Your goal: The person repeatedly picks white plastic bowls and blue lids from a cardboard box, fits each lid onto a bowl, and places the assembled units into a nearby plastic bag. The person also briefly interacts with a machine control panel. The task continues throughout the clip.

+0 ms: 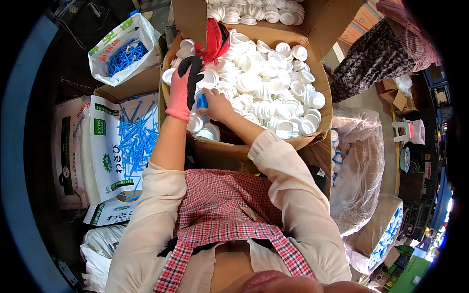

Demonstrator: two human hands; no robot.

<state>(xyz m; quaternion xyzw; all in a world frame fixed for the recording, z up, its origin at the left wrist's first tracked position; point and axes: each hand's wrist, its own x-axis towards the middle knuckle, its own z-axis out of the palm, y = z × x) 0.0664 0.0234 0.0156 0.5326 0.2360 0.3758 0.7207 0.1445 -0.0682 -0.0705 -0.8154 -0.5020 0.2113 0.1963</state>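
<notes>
My left hand (183, 90), in a pink and black glove, is over the left side of a cardboard box (323, 105) heaped with white round plastic lids (264, 73). Its fingers are curled, and I cannot make out what they hold, if anything. Just right of it and a little nearer, my bare right hand (216, 106) has its fingers closed on a small blue plastic piece (202, 101), partly hidden by the fingers. White lids lie around both hands. A crumpled red and black item (215, 41) rests on the lids beyond the glove.
To the left, blue plastic sticks (137, 141) lie on printed sheeting, and a white bag (100, 73) holds more blue pieces. More lids fill a box (190, 14) behind. On the right are a clear plastic bag (359, 166) and a person in patterned clothing (373, 58).
</notes>
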